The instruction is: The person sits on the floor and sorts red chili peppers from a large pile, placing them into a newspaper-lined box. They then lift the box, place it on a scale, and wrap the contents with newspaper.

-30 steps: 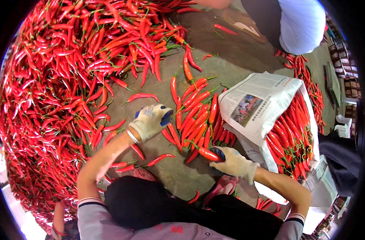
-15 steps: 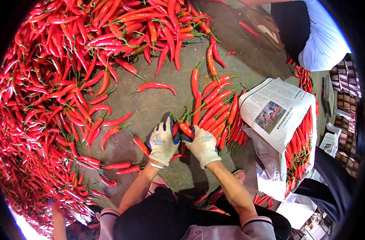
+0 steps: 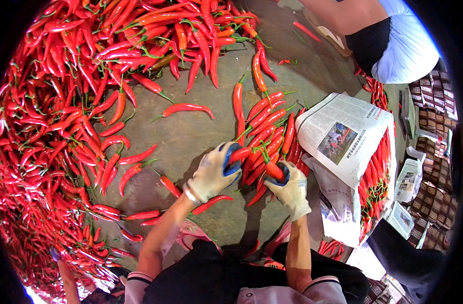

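Observation:
Both of my hands wear off-white gloves with blue palms. My left hand (image 3: 213, 172) is closed round a red chili pepper (image 3: 239, 154), its blue fingertips partly hidden behind it. Lower and to the right, my right hand (image 3: 290, 191) grips another red chili pepper (image 3: 273, 171), stem end pointing up and away from me. Whether either hand has more than one is hard to tell. Just beyond and under them, several chili peppers (image 3: 264, 119) lie side by side in a row on the concrete floor, reaching to the newspaper (image 3: 312, 121) at the right.
A large heap of red chili peppers (image 3: 54, 126) fills the left and far left, with loose ones (image 3: 188, 109) scattered at its edge. Newspaper partly wraps stacked chilies (image 3: 376, 175) on the right. Another person's arm and pale blue garment (image 3: 406, 48) are at far right; brown crates (image 3: 434, 167) stand behind.
My hands have moved apart from being close together. The left went slightly up and turned; the right shifted right, carrying a chili pepper. The other person's arm has come further into view.

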A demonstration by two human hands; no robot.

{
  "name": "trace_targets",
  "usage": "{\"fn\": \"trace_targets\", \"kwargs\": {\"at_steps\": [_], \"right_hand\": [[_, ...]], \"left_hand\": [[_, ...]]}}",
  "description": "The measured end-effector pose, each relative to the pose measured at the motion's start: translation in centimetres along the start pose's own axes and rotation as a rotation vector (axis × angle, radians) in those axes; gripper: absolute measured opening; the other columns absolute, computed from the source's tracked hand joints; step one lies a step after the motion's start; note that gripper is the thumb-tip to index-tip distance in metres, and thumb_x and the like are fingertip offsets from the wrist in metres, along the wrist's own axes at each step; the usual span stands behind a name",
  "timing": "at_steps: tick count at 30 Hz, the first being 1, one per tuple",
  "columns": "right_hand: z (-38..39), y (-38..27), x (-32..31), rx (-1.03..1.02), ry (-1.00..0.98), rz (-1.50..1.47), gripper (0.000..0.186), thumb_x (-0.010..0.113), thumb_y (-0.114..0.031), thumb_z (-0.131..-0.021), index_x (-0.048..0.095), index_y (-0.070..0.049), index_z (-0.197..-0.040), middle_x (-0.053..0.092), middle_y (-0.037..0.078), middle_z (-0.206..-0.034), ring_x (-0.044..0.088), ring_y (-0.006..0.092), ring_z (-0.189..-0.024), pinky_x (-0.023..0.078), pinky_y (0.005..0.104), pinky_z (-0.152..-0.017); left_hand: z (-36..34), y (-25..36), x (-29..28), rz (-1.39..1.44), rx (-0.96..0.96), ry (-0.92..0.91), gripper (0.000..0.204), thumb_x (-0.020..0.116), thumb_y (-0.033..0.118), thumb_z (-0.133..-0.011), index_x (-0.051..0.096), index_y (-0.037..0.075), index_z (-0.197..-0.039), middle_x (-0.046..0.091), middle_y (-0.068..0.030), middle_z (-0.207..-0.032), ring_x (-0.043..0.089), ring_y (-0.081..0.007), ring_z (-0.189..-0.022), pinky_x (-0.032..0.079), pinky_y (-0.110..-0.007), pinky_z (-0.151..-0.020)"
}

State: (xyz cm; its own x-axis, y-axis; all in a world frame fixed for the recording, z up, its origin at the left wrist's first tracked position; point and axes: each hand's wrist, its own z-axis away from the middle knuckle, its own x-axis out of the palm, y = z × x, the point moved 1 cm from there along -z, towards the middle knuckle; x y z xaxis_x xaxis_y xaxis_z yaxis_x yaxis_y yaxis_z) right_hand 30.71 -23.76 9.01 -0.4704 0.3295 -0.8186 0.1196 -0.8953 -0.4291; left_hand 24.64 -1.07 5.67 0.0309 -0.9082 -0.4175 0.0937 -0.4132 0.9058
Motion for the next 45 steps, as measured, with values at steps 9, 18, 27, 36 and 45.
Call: {"fn": "trace_targets", "kwargs": {"at_steps": [9,18,27,36,45], "right_hand": [[0.5,6.1,-0.4,0.167,0.097,-0.333,0.044,0.072,-0.018,-0.074,0.059,0.002,-0.110,0.068,0.016,-0.089,0.067,0.0274,-0.075,0.053,0.0362,-0.073],[-3.2,-0.3,2.1,0.301,0.305,-0.297,0.045,0.081,-0.026,-0.067,0.064,-0.002,-0.101,0.068,0.019,-0.090,0.067,0.0329,-0.081,0.051,0.0389,-0.074],[-6.4,1.0,2.9,0.362,0.132,-0.807,0.030,0.078,-0.020,-0.072,0.069,-0.001,-0.093,0.068,0.009,-0.076,0.063,0.0198,-0.061,0.048,0.0314,-0.059],[-1.4,0.9,3.2,0.246,0.114,-1.485,0.020,0.062,-0.011,-0.083,0.064,-0.002,-0.100,0.066,0.004,-0.090,0.063,0.0161,-0.080,0.048,0.0296,-0.073],[1.3,2.1,3.0,0.221,0.128,-1.852,0.031,0.058,-0.015,-0.086,0.056,-0.004,-0.115,0.064,0.010,-0.103,0.062,0.0261,-0.097,0.049,0.0413,-0.091]], "left_hand": [[-5.0,-1.9,-0.5,-0.822,0.119,-0.453,0.053,0.066,0.016,-0.076,0.054,0.015,-0.127,0.054,-0.0167,-0.103,0.065,-0.0302,-0.084,0.053,-0.041,-0.071],[-2.0,-2.7,-4.9,-0.816,0.075,-0.507,0.041,0.070,0.025,-0.073,0.059,0.012,-0.111,0.056,-0.0120,-0.111,0.063,-0.0309,-0.093,0.052,-0.043,-0.076],[-1.0,-2.2,-2.9,-0.736,0.089,-0.437,0.051,0.073,0.026,-0.070,0.058,0.013,-0.116,0.058,-0.0093,-0.104,0.062,-0.0282,-0.092,0.051,-0.042,-0.076],[1.9,-4.2,-3.0,0.412,-0.329,-0.092,0.039,0.080,0.015,-0.071,0.065,0.001,-0.103,0.068,-0.0108,-0.091,0.062,-0.0117,-0.084,0.051,-0.030,-0.075],[-3.1,1.5,6.0,-0.453,-0.186,-0.097,0.042,0.074,0.023,-0.071,0.054,0.011,-0.105,0.058,-0.0147,-0.096,0.063,-0.0332,-0.087,0.051,-0.045,-0.071]]}}
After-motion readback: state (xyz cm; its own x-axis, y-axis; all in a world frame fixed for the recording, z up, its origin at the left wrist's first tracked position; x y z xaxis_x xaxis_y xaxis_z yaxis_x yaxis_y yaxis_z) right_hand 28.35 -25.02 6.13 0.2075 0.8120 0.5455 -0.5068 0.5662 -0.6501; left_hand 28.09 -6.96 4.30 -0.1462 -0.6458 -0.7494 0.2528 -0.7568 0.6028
